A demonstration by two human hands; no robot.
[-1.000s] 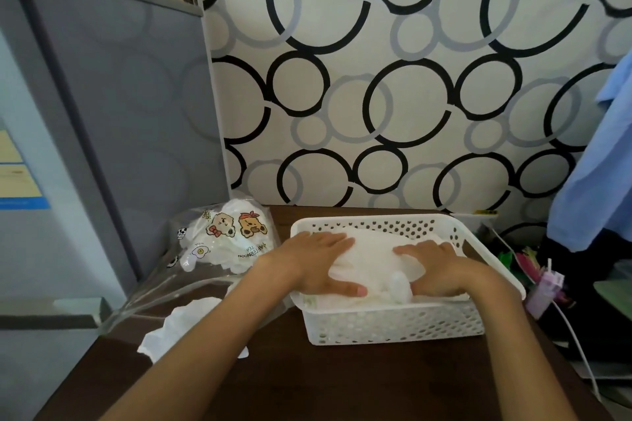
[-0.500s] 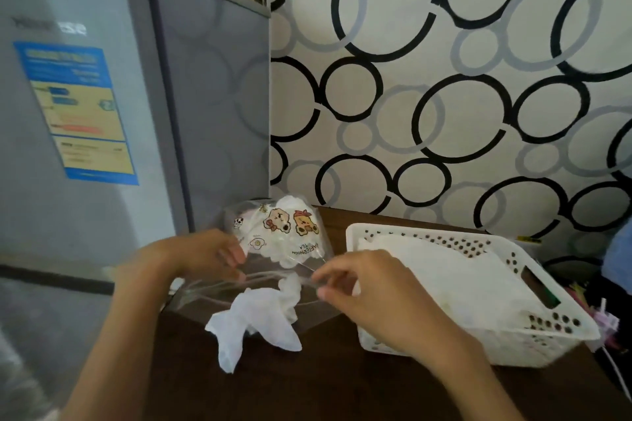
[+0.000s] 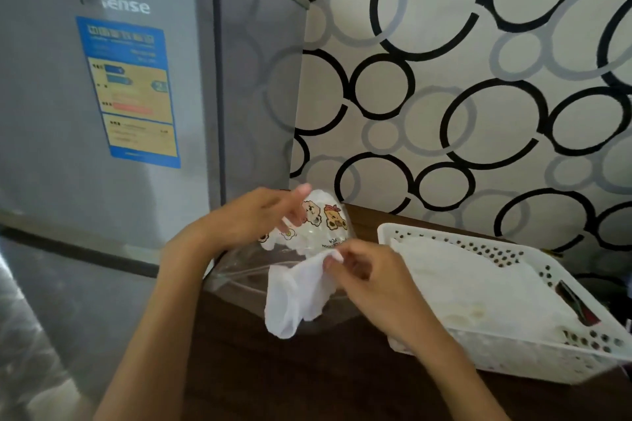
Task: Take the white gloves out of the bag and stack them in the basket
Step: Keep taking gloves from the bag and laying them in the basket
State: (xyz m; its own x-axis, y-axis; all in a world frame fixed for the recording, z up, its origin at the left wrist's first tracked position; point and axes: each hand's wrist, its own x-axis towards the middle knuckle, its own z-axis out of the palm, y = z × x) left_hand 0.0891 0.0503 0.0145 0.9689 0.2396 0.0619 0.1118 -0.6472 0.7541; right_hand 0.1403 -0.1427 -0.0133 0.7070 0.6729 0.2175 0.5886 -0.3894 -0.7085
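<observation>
Right hand [image 3: 362,270] pinches a limp glove [image 3: 294,297] at its cuff, hanging over the bag [image 3: 307,232]; left hand [image 3: 260,215], fingers loosely extended, steadies the bag. Soft, light cloth: probably best lifted by the cuff toward the basket [image 3: 513,357].

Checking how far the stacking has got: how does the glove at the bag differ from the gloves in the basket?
The glove at the bag hangs crumpled, pinched by the right hand; the gloves in the basket lie spread flat with no hand on them. The first is a single piece over the dark table, the others a layered pile inside the white basket. Both are white fabric.
</observation>
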